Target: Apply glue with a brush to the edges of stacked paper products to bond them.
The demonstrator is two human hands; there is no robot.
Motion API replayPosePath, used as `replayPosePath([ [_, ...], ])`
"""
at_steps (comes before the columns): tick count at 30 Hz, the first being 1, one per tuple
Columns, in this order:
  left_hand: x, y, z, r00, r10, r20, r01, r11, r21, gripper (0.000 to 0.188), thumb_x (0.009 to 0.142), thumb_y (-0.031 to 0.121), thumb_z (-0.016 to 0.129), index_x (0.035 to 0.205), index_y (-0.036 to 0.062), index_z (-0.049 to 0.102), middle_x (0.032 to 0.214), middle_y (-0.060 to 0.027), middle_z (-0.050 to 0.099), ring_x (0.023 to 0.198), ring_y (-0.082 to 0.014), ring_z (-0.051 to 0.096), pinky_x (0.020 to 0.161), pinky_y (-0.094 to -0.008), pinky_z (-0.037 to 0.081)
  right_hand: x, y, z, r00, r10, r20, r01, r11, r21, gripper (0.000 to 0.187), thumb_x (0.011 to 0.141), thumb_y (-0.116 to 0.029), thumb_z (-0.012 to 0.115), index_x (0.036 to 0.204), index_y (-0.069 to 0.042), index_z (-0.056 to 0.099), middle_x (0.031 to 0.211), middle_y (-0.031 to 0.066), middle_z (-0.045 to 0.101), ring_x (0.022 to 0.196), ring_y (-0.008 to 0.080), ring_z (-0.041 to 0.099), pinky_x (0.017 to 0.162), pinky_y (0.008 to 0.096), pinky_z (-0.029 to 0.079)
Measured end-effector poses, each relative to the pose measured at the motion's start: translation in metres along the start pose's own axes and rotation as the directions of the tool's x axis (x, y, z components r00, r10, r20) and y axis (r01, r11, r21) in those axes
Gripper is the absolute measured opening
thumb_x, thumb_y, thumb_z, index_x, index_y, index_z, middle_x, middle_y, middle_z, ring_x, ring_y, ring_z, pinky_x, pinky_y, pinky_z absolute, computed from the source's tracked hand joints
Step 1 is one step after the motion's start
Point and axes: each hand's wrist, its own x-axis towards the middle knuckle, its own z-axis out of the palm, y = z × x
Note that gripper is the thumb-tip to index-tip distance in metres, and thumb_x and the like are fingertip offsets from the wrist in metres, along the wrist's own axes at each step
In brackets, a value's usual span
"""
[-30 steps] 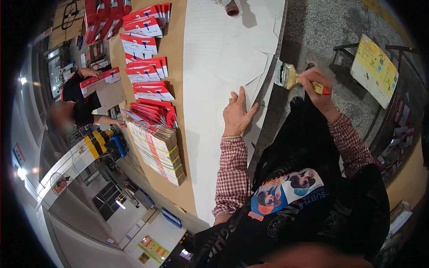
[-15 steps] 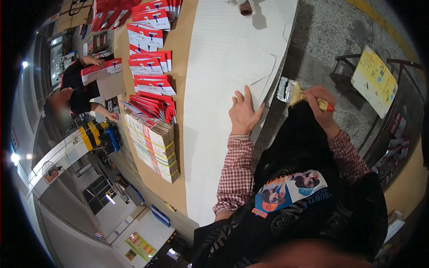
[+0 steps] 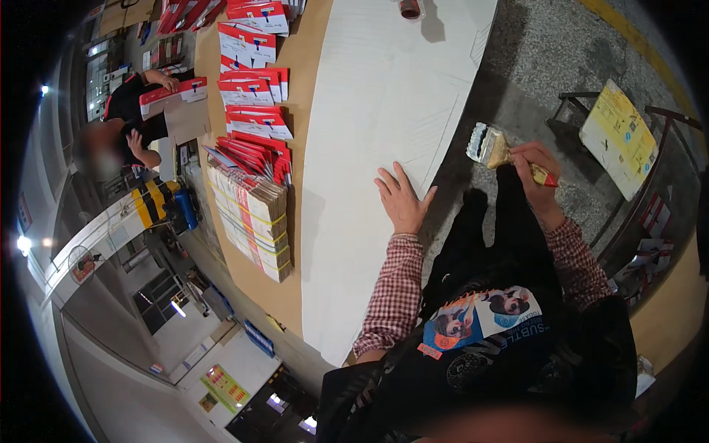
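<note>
1. Left hand (image 3: 402, 205): palm down, fingers spread on the white surface (image 3: 354, 148), forearm reaching forward.
2. Right hand (image 3: 535, 173): well apart from the left, fingers curled round the handle of the brush (image 3: 499, 152), bristles pointing left.
3. The brush is beyond the white surface's right edge, above the floor (image 3: 509, 88).
4. Farther left, a strapped bundle (image 3: 247, 221) lies on the tan tabletop (image 3: 294, 310).

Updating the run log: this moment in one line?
left hand: palm down on white surface | right hand: gripping paintbrush | bristles: beyond surface's right edge
</note>
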Motion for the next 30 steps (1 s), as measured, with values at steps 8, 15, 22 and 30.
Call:
replayPosePath([
  [8,0.027,-0.032,-0.039,0.95,0.171,0.26,-0.14,0.981,-0.135,0.079,0.077,0.051,0.065,0.136,0.004,0.04,0.129,-0.0308,0.044,0.106,-0.0473,0.054,0.077,-0.0448,0.051,0.015,0.009,0.027,0.973,-0.2,-0.115,0.205,0.978,0.034,0.002,0.083,0.002,0.063,0.083,0.002,0.061,0.088,0.0085,0.063,0.08,0.0153,0.06,0.069,0.0266,0.046],
  [15,0.042,-0.038,-0.051,0.913,0.236,0.332,-0.177,0.964,-0.2,0.075,0.081,0.053,0.059,0.13,-0.001,0.047,0.113,-0.0314,0.057,0.085,-0.0368,0.064,0.073,-0.0403,0.051,0.011,0.022,0.047,0.977,-0.202,-0.068,0.202,0.979,-0.006,0.008,0.085,-0.002,0.061,0.079,0.003,0.059,0.085,0.0083,0.063,0.076,0.0153,0.059,0.067,0.0266,0.046],
  [22,0.044,-0.04,-0.058,0.89,0.245,0.384,-0.181,0.964,-0.196,0.076,0.082,0.055,0.055,0.13,-0.0032,0.047,0.106,-0.0327,0.059,0.08,-0.0356,0.064,0.069,-0.0393,0.051,-0.006,0.011,0.054,0.993,-0.108,-0.052,0.111,0.993,0.051,0.01,0.084,-0.002,0.061,0.076,0.003,0.059,0.081,0.0081,0.062,0.075,0.0154,0.058,0.066,0.0279,0.046],
  [30,0.042,-0.036,-0.049,0.894,0.267,0.361,-0.226,0.962,-0.151,0.076,0.082,0.054,0.056,0.129,-0.0049,0.046,0.105,-0.0341,0.058,0.082,-0.0374,0.064,0.07,-0.0402,0.051,-0.037,0.014,0.065,0.998,-0.064,0.008,0.063,0.995,0.081,0.011,0.084,-0.001,0.059,0.073,0.004,0.058,0.082,0.0115,0.063,0.075,0.0174,0.058,0.068,0.029,0.045],
])
